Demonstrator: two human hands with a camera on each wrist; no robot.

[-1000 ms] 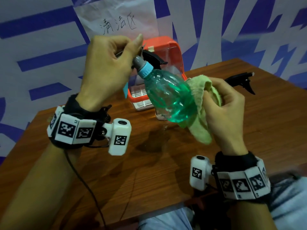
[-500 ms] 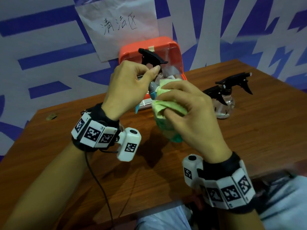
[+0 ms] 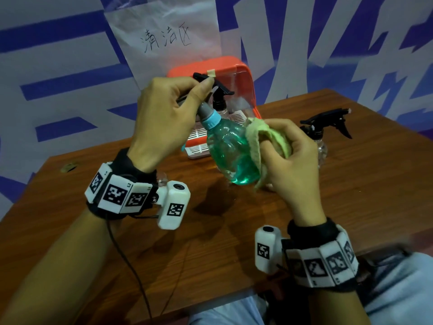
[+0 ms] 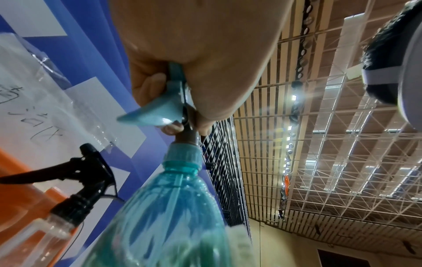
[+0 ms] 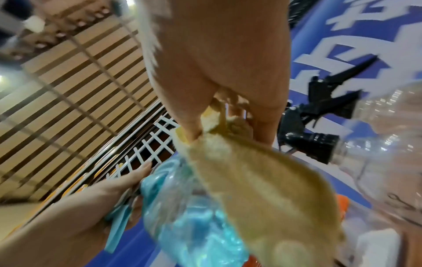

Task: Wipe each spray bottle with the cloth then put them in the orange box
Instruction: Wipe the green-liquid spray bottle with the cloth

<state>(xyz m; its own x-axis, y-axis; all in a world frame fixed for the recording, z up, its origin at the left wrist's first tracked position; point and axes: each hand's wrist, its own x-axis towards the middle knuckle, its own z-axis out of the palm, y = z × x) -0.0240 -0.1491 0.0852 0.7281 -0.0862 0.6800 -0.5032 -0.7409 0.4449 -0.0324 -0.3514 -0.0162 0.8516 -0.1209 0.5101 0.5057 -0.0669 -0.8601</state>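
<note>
The left hand (image 3: 161,118) grasps the teal spray bottle (image 3: 230,151) by its grey neck and spray head, fingers curled round the trigger piece, and holds it tilted above the wooden counter (image 3: 351,195), just in front of the orange box (image 3: 208,66). The teal spray bottle's lower body is tinted green-blue; whether that is liquid or only coloured plastic cannot be told. The right hand (image 3: 293,158) clutches the yellow-green cloth (image 3: 255,139), fingers folded over it, and presses it against the bottle's side away from the left hand.

The orange box stands at the back of the counter against the blue-and-white wall, with a clear side and a white slotted tray (image 3: 199,137) at its base. Inside it a clear spray bottle (image 3: 220,103) with a black trigger head stands upright.

To the right of the orange box, beyond the right hand, a second clear bottle (image 3: 321,146) with a black trigger head stands on the counter, partly hidden by the hand. A handwritten paper sign (image 3: 164,41) hangs on the wall above the box.
</note>
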